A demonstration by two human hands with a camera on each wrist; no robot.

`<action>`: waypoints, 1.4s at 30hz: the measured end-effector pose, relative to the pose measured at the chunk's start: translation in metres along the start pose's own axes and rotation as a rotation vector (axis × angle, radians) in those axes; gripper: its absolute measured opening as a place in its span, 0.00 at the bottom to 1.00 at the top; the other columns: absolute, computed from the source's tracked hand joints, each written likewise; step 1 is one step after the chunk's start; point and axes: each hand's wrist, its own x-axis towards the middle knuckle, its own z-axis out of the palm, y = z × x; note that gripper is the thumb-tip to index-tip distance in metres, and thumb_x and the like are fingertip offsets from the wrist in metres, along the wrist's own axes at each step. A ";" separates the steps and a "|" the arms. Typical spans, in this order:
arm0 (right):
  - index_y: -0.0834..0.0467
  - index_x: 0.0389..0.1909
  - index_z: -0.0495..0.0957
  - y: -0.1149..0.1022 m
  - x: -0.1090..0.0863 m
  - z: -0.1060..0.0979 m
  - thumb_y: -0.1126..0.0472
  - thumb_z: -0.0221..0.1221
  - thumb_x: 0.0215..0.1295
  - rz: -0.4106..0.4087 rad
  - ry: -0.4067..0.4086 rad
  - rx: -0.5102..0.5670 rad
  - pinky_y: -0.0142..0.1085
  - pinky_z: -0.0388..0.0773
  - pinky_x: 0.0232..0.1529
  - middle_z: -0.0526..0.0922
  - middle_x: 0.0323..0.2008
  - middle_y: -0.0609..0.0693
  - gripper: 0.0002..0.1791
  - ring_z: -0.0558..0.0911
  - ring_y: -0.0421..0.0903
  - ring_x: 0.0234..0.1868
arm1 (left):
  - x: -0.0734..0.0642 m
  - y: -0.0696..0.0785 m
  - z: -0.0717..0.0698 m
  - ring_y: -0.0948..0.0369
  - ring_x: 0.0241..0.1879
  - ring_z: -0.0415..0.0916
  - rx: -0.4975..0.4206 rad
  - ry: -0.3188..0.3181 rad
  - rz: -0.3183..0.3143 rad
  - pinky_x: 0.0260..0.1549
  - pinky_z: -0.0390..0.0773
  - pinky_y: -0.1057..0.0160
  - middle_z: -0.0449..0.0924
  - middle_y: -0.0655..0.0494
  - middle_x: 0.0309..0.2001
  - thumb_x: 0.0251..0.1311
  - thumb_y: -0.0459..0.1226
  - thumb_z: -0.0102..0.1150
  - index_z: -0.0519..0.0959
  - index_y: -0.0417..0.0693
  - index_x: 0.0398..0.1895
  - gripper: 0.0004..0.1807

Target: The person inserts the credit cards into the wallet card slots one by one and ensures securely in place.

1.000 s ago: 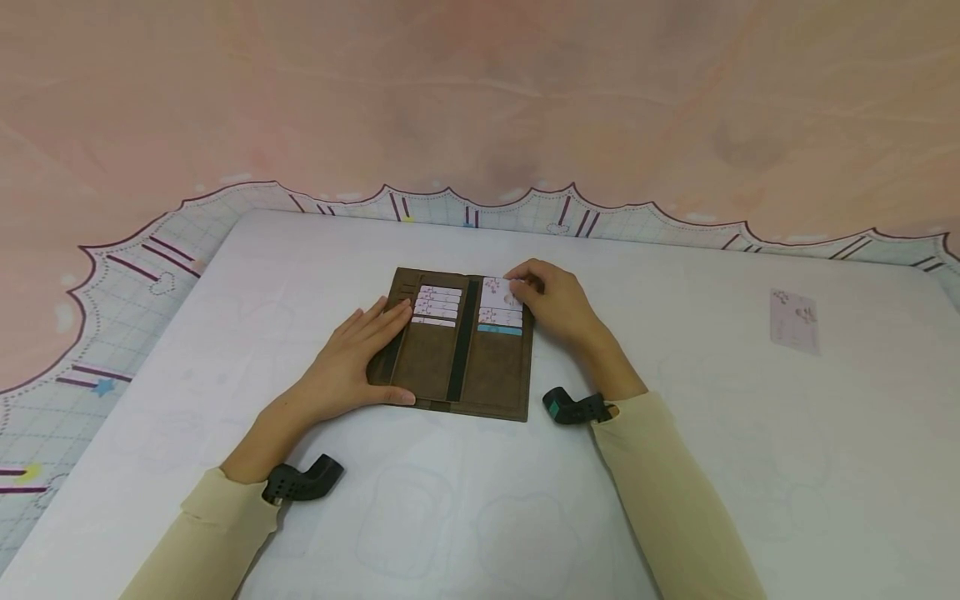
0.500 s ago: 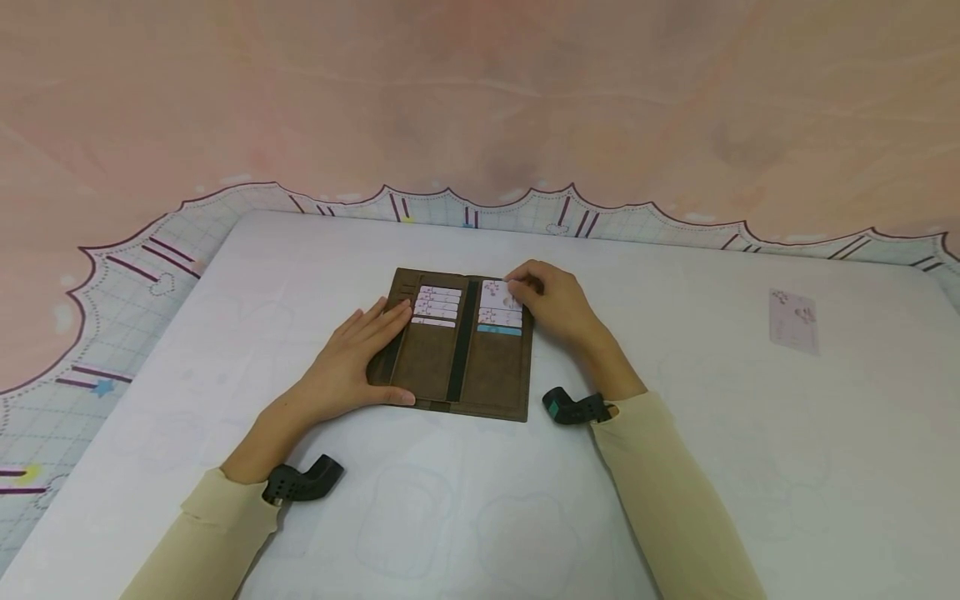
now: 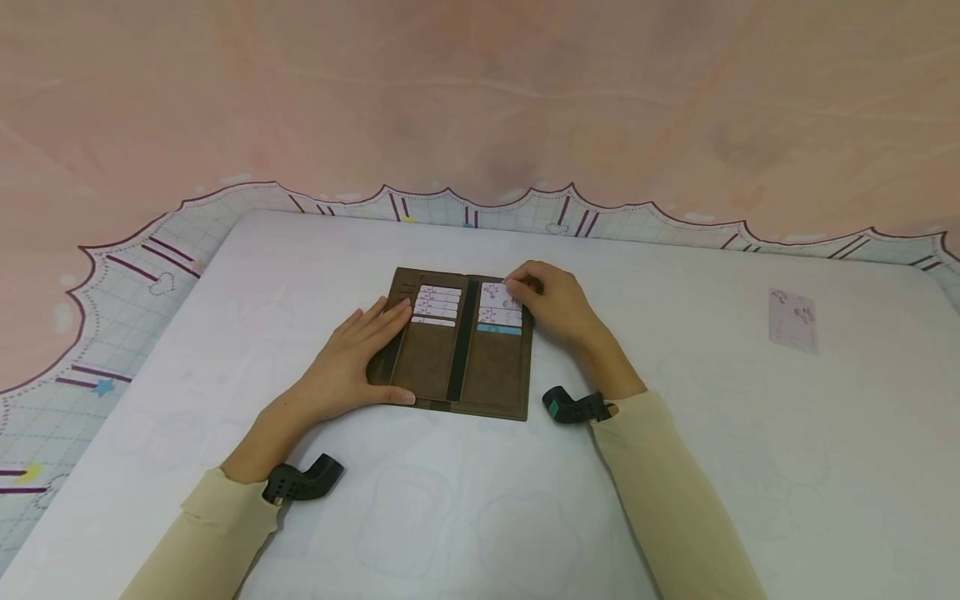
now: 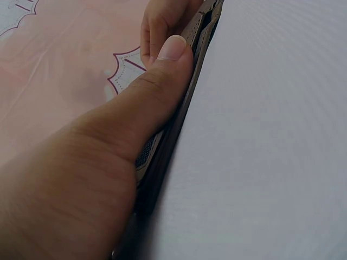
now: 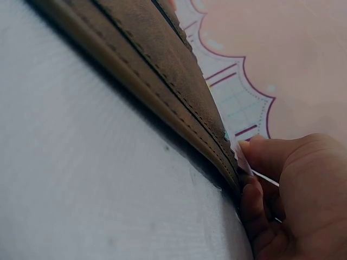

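Note:
A brown wallet [image 3: 497, 375] lies spread open on the white table, with several pink-patterned cards [image 3: 437, 302] in the slots of its left half. My left hand [image 3: 341, 367] rests on the wallet's left edge, fingers straight, its thumb along the near edge. At the top of the right half, my right hand [image 3: 558, 307] pinches a pink-patterned card [image 3: 492, 293] between thumb and fingers. Its lower part is inside a slot. Below it show the edges of other cards, one of them blue [image 3: 499, 331]. In the right wrist view, the card's edge [image 5: 243, 158] shows beside the thumb.
A loose pink card [image 3: 793, 321] lies on the table [image 3: 675, 500] to the right. Beyond the table's back edge hangs a peach cloth [image 3: 480, 100] with a scalloped printed border. Each wrist wears a black camera mount.
The card under my right hand has slid slightly down into its slot, towards me, and the right fingertips have moved slightly with it. My left hand and the wallet have stayed in place.

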 end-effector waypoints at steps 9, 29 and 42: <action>0.57 0.42 0.81 -0.001 0.000 -0.001 0.57 0.55 0.70 0.013 -0.011 -0.004 0.40 0.70 0.41 0.78 0.35 0.50 0.09 0.73 0.47 0.37 | 0.000 0.000 0.000 0.51 0.74 0.37 0.002 -0.001 0.000 0.70 0.37 0.50 0.49 0.51 0.75 0.42 0.61 0.70 0.51 0.45 0.75 0.61; 0.58 0.38 0.82 -0.003 -0.002 -0.003 0.56 0.56 0.69 0.005 -0.045 -0.010 0.41 0.69 0.44 0.77 0.37 0.51 0.10 0.71 0.48 0.39 | 0.001 0.000 0.000 0.52 0.74 0.36 0.006 -0.018 -0.009 0.70 0.36 0.51 0.48 0.52 0.75 0.42 0.62 0.69 0.50 0.46 0.75 0.61; 0.55 0.32 0.81 0.003 0.000 -0.002 0.51 0.58 0.68 -0.005 -0.038 0.006 0.39 0.69 0.43 0.77 0.36 0.48 0.12 0.71 0.46 0.39 | 0.001 0.001 -0.002 0.51 0.74 0.36 0.005 -0.019 -0.009 0.70 0.36 0.51 0.48 0.52 0.75 0.41 0.61 0.70 0.50 0.46 0.76 0.62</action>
